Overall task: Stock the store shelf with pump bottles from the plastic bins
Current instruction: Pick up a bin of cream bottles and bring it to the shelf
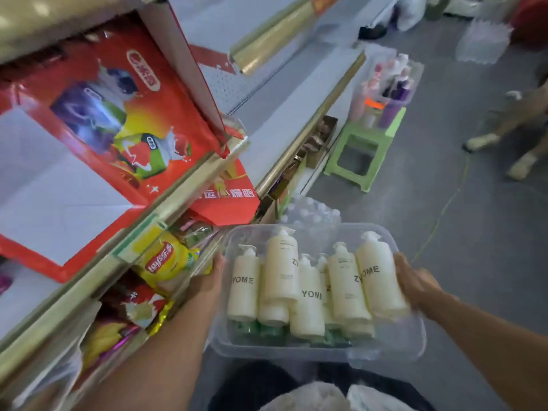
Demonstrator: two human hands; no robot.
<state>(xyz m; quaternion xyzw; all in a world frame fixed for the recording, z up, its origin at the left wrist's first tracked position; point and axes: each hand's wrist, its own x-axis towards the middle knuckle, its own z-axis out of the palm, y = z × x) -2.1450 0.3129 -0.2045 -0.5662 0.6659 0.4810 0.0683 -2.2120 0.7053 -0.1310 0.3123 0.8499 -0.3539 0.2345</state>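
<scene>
I carry a clear plastic bin [385,348] in front of me, above the floor. Several cream pump bottles [281,271] marked YOME lie in it, with green items underneath. My left hand [212,277] grips the bin's left wall and my right hand [413,278] grips its right wall. The store shelf [296,114] runs along my left, with bare grey boards farther ahead. A second clear bin [388,87] with pink and purple bottles stands on a green stool [364,146] beside the shelf.
Red gift boxes [118,114] and snack bags [166,262] fill the near shelves on the left. A shrink-wrapped pack of water bottles [311,212] sits on the floor ahead of the bin. Another person's legs [510,137] stand at the right. A yellow cord [444,209] crosses the grey floor.
</scene>
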